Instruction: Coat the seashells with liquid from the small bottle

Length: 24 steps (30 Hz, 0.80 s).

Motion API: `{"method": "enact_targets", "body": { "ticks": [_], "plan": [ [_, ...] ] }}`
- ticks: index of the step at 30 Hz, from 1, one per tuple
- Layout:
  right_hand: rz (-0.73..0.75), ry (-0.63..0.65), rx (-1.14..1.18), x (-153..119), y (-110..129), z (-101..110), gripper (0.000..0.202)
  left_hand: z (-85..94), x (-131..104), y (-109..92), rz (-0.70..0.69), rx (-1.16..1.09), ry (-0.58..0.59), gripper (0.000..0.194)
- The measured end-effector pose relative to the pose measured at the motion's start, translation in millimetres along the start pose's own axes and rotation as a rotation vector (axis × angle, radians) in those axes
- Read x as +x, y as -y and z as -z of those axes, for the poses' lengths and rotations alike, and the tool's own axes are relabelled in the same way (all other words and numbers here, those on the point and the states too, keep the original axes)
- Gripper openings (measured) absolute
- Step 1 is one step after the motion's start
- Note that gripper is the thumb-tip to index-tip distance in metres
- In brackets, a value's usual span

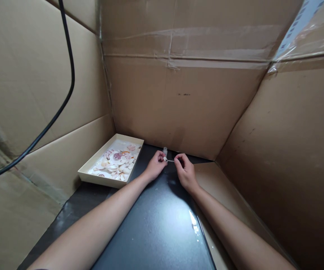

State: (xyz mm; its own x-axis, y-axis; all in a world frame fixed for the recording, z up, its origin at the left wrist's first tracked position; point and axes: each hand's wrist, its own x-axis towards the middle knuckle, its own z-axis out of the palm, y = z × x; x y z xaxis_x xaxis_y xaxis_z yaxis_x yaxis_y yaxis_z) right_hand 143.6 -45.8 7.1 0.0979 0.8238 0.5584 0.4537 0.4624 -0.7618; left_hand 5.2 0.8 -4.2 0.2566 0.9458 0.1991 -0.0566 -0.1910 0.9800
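My left hand (155, 165) is closed, pinching a small whitish piece (165, 159) that looks like a seashell between thumb and fingertips. Just to its right my right hand (185, 169) is closed too, with thumb and forefinger gripping a thin pale stick (171, 161). The stick's left end reaches the small piece; whether it touches cannot be made out. Behind my left fingertips stands a small clear bottle (165, 150), partly covered by them. Both hands are held over the far part of the dark table (153, 228).
A shallow cream tray (100, 180) of assorted seashells (118, 161) sits left of my hands. Cardboard walls (192, 112) enclose the back and sides. A black cable (71, 67) hangs at the left. Brown cardboard (215, 180) lies along the table's right side.
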Motion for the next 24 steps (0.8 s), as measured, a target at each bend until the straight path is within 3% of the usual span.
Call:
{"method": "enact_targets", "body": {
  "ticks": [11,24],
  "plan": [
    [0.02,-0.004,-0.03,0.3,-3.2,-0.8,0.01,1.0,1.6,1.2,-0.063,0.021,0.014,0.017],
    [0.013,0.007,0.002,0.1,-3.5,-0.9,0.011,0.8,1.2,0.3,-0.04,0.024,0.027,0.017]
  ]
}}
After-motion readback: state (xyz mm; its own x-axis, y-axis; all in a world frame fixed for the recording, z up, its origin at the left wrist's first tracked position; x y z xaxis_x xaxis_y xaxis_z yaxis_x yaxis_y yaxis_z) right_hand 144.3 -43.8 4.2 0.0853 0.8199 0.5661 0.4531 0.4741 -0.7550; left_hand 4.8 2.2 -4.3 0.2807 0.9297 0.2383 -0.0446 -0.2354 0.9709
